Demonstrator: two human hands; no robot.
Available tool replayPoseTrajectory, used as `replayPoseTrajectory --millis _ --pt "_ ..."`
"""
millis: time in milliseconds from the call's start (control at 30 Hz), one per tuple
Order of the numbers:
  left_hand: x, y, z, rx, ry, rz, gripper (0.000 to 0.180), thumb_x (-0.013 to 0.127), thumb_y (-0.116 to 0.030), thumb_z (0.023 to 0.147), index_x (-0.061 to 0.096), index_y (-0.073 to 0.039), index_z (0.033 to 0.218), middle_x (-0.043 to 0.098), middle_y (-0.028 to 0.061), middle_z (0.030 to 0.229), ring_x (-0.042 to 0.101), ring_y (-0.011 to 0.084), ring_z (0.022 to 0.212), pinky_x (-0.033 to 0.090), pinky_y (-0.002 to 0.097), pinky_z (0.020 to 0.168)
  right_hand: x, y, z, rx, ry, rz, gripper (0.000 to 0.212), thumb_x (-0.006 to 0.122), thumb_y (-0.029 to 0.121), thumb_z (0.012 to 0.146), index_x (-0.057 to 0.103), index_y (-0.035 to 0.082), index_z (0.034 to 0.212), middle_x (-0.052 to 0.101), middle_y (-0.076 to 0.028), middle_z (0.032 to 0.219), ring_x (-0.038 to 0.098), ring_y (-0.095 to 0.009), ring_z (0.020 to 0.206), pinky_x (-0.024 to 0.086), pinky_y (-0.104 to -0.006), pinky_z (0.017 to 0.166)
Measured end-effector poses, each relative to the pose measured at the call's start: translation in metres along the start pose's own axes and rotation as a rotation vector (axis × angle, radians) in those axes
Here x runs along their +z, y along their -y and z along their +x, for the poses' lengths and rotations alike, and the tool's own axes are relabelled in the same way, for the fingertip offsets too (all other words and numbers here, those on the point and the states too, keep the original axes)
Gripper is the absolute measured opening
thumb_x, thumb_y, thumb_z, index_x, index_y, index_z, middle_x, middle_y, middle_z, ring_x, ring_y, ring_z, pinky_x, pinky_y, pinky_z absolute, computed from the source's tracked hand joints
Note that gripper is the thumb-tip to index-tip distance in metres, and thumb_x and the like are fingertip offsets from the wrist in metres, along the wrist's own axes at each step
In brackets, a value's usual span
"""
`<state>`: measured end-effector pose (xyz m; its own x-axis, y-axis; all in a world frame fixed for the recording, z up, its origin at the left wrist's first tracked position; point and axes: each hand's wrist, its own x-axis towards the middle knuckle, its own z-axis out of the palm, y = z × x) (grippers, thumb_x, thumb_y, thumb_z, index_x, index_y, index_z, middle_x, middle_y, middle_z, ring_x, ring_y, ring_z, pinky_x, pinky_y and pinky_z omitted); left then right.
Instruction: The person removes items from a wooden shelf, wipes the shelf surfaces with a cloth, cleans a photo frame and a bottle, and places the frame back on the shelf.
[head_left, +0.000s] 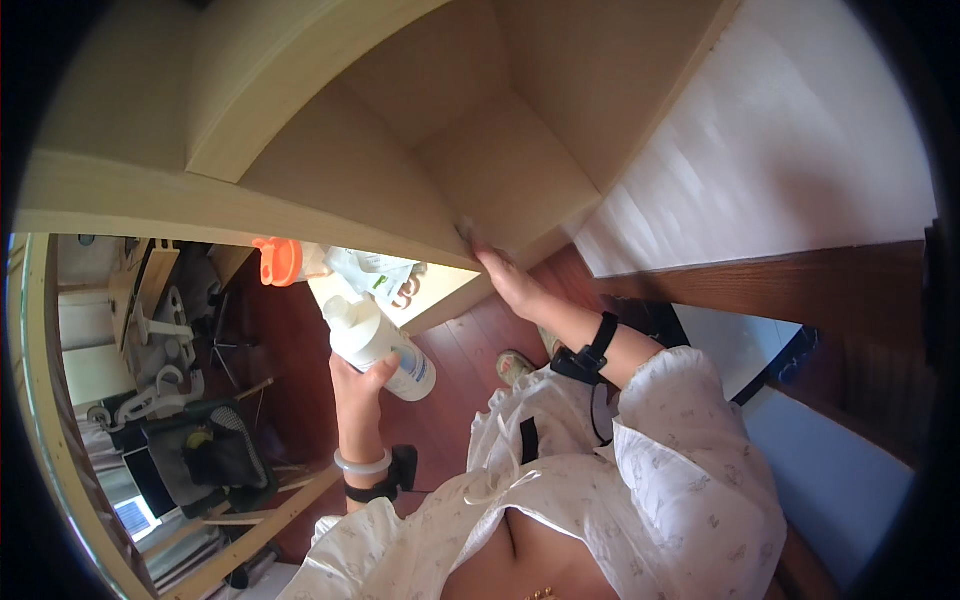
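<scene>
My left hand [361, 385] is wrapped round the lower part of a white plastic bottle [366, 334] with a pale blue label; it is tilted, its narrower top pointing up and left. At the edge of a light wooden cabinet compartment [510, 165], my right hand [506, 280] reaches up with its fingers drawn together. A small whitish bit shows by the fingertips, too small to name. Just beyond the bottle, a white and green packet [372, 272] lies on a pale wooden surface [440, 283]. An orange lid [279, 262] is left of it.
A white panel [790, 150] above a dark wooden rail [790, 275] bounds the right side. Wooden boards of the cabinet [260, 90] reach across the top. A dark chair [215, 460] stands at the left on the reddish floor [300, 400]. My foot [515, 367] is below the right forearm.
</scene>
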<state>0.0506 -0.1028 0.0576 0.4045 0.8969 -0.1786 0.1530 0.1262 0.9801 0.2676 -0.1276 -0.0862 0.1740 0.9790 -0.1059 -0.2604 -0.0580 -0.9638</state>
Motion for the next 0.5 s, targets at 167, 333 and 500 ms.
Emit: replayPoseTrajectory --millis 167,333,500 --pt "-0.002 -0.004 0.000 0.056 -0.002 0.017 0.061 0.073 -0.024 0.064 0.051 0.004 0.114 0.061 0.0087 0.098 0.058 0.0162 0.088 0.046 0.0296 0.080 0.040 0.162 -0.036 -0.369 0.220 0.032 0.069 0.028 0.043 0.099 0.014 -0.009 0.141 0.022 -0.017 0.149 0.018 -0.023 0.138 0.016 -0.0321 0.111" --pt "0.008 -0.014 0.001 0.126 -0.019 -0.051 0.061 0.074 -0.024 0.065 0.052 0.004 0.114 0.061 0.0079 0.099 0.057 0.0162 0.089 0.045 0.0294 0.080 0.053 0.159 -0.045 -0.754 0.091 -0.185 0.063 0.033 0.033 0.099 0.014 -0.010 0.141 0.017 -0.022 0.149 0.014 -0.029 0.140 0.012 -0.0367 0.112" --pt "-0.003 0.000 0.001 0.008 0.038 0.008 0.059 0.073 -0.021 0.065 0.052 0.003 0.114 0.061 0.0073 0.099 0.057 0.0156 0.089 0.045 0.0291 0.080 0.046 0.060 -0.042 -0.395 -0.294 -0.048 0.040 0.046 0.019 0.097 0.045 -0.009 0.126 0.051 -0.016 0.127 0.049 -0.016 0.114 0.038 -0.0264 0.096"
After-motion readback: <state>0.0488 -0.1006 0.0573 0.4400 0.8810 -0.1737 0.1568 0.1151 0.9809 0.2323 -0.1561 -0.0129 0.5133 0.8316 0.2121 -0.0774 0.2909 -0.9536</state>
